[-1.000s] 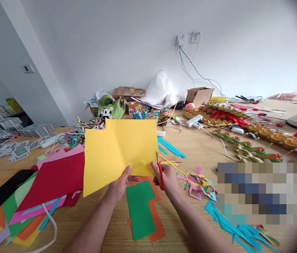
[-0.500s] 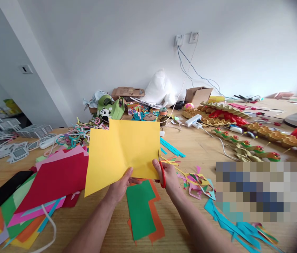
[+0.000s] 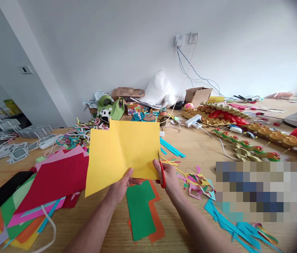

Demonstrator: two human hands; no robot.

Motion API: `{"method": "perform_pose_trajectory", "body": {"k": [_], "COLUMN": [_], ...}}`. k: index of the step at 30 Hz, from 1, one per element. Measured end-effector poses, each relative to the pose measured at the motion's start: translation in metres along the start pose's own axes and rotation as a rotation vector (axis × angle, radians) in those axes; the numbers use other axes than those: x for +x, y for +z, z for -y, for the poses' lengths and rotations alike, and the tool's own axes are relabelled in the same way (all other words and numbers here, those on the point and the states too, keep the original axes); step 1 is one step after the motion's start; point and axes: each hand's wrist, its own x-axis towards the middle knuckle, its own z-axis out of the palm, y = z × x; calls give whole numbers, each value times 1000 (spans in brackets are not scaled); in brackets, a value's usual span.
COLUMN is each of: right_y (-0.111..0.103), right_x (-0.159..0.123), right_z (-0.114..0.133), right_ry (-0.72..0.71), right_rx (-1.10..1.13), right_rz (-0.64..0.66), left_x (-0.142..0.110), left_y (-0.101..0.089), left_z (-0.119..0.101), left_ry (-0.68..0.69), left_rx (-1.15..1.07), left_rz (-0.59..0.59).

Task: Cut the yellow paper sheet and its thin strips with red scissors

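Note:
A sheet of yellow paper (image 3: 127, 147) with a notch at its upper left is held up above the table. My left hand (image 3: 120, 182) pinches its lower edge, thumb on the near face and fingers behind. At the lower right corner, my right hand (image 3: 168, 175) holds red-handled scissors (image 3: 162, 175), its thumb also pressing on the paper. The scissor blades point upward along the right edge; whether they cut into it I cannot tell. Below the sheet, a cut green paper piece (image 3: 140, 211) lies over an orange paper piece (image 3: 159, 221) on the table.
Coloured sheets, a dark red paper (image 3: 53, 175) uppermost, and a black phone-like slab (image 3: 5, 193) lie left. Paper scraps (image 3: 196, 182) and blue paper strips (image 3: 230, 225) lie right. Behind are a green panda bag (image 3: 111, 109), a power strip (image 3: 193, 120) and egg-carton strips (image 3: 277, 135).
The yellow sheet and both hands shifted slightly right and down in view during the first half second. Since then, almost nothing has moved; both grips are unchanged.

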Motion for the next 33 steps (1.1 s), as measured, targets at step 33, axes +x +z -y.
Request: {"method": "perform_pose_trajectory", "body": {"k": [33], "right_y": [2], "right_x": [-4], "right_z": [1], "right_ry": [-24], "right_rx": [-8], "right_rz": [-30], "left_x": [-2], "left_y": [3], "left_z": [-1], "left_ry": [-56], "left_rx": [-6], "left_rz": [-28]}}
